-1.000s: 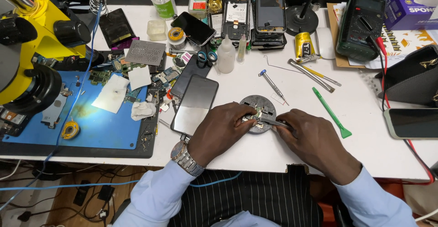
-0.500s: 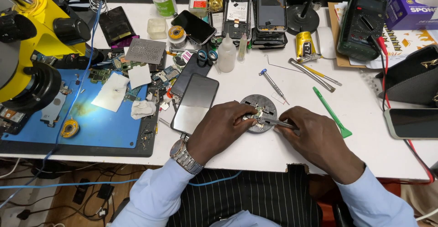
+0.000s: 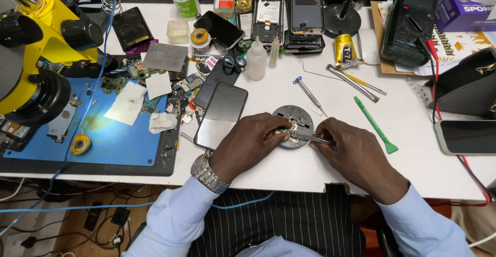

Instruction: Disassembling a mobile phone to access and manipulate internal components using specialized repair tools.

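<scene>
A round grey metal holder (image 3: 295, 117) lies on the white table (image 3: 413, 153) in front of me, with a small circuit board clamped at its middle. My left hand (image 3: 248, 146) rests on its left edge, fingertips pinching the small board. My right hand (image 3: 351, 153) holds metal tweezers (image 3: 310, 137), their tips pointing left onto the board. A wristwatch (image 3: 209, 173) sits on my left wrist.
A black phone (image 3: 221, 115) lies face up left of the holder. A blue mat (image 3: 103, 133) with parts and a yellow microscope (image 3: 36, 45) stand at left. A green pry tool (image 3: 375, 125), screwdriver (image 3: 308, 92), multimeter (image 3: 409, 27) and another phone (image 3: 467, 137) lie to the right.
Both hands have stayed on the holder; only the tweezers and fingertips have shifted slightly at the small board.
</scene>
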